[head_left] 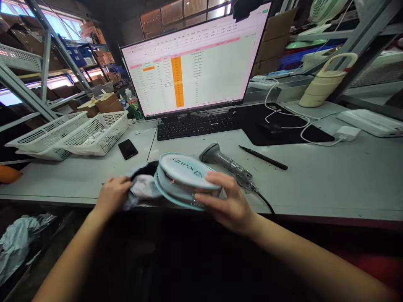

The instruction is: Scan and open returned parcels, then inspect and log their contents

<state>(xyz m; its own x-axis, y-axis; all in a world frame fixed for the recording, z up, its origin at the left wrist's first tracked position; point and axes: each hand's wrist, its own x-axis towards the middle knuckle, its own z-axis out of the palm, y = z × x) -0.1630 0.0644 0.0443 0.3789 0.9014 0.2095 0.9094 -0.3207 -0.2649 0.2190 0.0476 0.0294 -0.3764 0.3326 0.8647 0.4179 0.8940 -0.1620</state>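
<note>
Oval case of clear plastic with pale-blue trim (184, 171) is gripped at its right end by the right hand (229, 202) — between digits above and below. Its long axis is directed leftward and slightly away, toward crumpled blue-and-white soft material (145, 187), which is pinched by the left hand (113, 193). The case is held over the front edge of the pale-grey table (330, 180) — near a grey plastic scanner (220, 157).
</note>
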